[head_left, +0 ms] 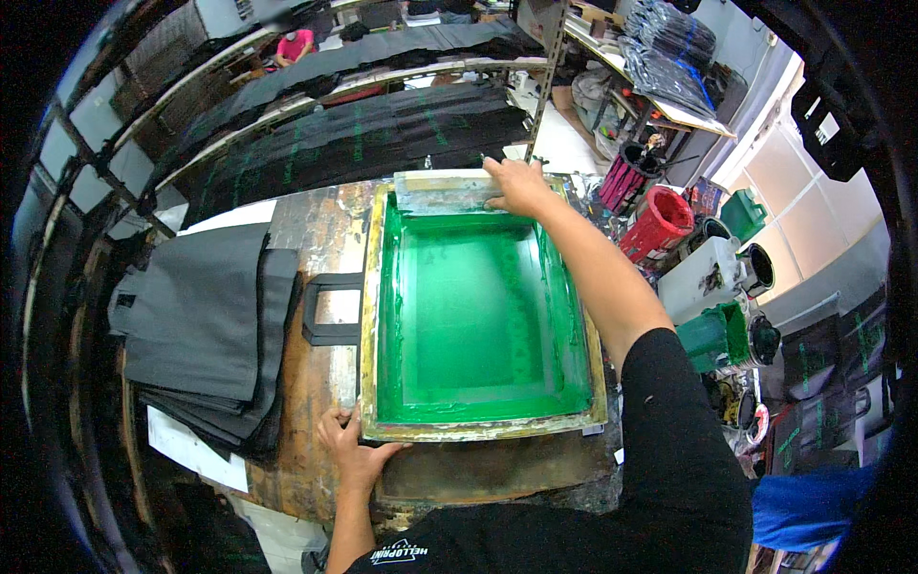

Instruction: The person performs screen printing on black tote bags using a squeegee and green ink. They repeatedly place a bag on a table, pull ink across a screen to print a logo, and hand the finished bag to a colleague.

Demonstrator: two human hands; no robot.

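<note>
Right hand [521,187] clamped on squeegee [440,194] at frame's [478,430] far end, left hand [350,450] clasped on its near-left corner | bag [311,308] covered on table [316,383], print hidden | far fabric [354,129] printed green; left stack [196,316] seemingly unprinted

The fabric stack [196,316] lies left of the frame [488,430], buckets [658,225] right.

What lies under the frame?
A black handle sticks out past the left side of the frame, over the table. Whatever the handle joins is covered by the frame and cannot be seen.
</note>
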